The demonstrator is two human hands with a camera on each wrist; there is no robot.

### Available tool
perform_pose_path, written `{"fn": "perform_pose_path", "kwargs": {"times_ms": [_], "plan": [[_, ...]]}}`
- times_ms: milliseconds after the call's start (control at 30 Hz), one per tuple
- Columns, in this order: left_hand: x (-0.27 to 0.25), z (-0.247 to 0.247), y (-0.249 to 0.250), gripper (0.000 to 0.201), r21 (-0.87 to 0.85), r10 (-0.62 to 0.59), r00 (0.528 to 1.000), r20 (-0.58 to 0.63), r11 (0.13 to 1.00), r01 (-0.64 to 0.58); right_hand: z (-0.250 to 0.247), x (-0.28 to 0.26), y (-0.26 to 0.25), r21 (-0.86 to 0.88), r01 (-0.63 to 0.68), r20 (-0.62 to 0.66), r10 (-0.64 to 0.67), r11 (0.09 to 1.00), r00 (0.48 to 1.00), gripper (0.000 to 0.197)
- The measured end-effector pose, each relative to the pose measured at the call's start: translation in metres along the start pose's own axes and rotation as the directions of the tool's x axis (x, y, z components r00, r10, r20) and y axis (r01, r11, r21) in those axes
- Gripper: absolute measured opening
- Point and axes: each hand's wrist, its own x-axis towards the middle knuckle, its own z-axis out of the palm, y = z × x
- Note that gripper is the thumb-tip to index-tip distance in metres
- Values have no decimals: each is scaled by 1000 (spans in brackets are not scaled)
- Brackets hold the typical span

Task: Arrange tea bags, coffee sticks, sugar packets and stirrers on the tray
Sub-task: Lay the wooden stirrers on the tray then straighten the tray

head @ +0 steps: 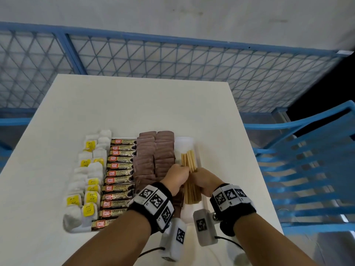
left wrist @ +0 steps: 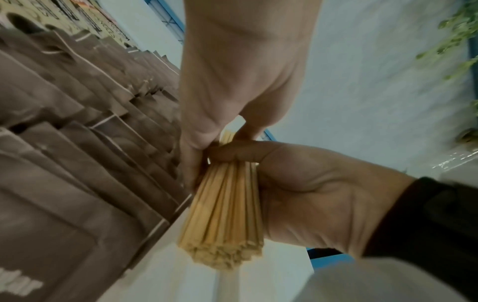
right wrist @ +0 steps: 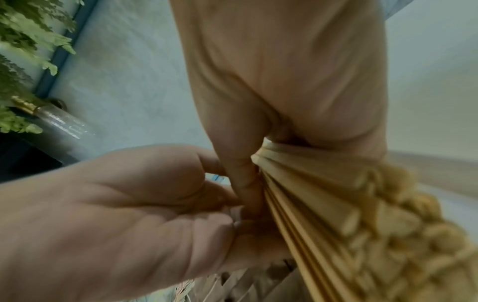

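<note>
A bundle of wooden stirrers (head: 189, 164) lies lengthwise over the right-hand strip of the white tray (head: 183, 144). Both hands hold it at its middle. My left hand (head: 181, 172) grips it from the left, and my right hand (head: 196, 175) grips it from the right, thumb across the top (left wrist: 240, 152). The left wrist view shows the stirrers (left wrist: 225, 214) fanned toward the camera; the right wrist view shows their ends (right wrist: 362, 214) blurred. I cannot tell whether the bundle touches the tray. Tea bags (head: 86, 181), coffee sticks (head: 120, 179) and brown sugar packets (head: 153, 156) fill the rows to the left.
The tray sits on a white table (head: 134, 102). A blue slatted chair (head: 307, 169) stands close at the right edge. A blue mesh fence (head: 172, 60) runs behind the table. Green foliage (right wrist: 23, 40) shows in the wrist views.
</note>
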Motion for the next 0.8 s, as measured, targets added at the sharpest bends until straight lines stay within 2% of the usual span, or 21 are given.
{"fn": "perform_pose_path", "kwargs": {"times_ms": [100,200,300,367,567,667,733,800], "plan": [[1,3,0,31,44,9,999,-41,999,-7,0,6,0,-118,-7,-24,5,993,1000,17],[4,6,-4,31,112,43,996,-75,993,-34,0,7,-2,-232,-25,-83,6,972,997,28],[3,6,-6,31,156,68,993,-93,986,-53,-2,2,-4,-338,-16,-110,-22,941,994,17],[2,6,-7,30,167,85,991,-99,984,-68,-4,-3,-5,-389,-18,-122,-32,921,992,28],[-4,4,-6,28,219,145,986,-87,968,-123,-6,-11,-8,-641,-7,-128,-98,767,987,39],[-7,3,-6,20,237,147,984,-98,964,-121,-5,-11,-7,-686,-45,-159,-90,727,983,40],[-10,2,-6,21,246,167,982,-92,959,-140,-4,-12,-6,-719,-62,-170,-89,692,981,38],[-12,2,-6,27,256,179,981,-71,954,-155,-4,-15,-5,-701,-61,-198,-112,710,974,27]]}}
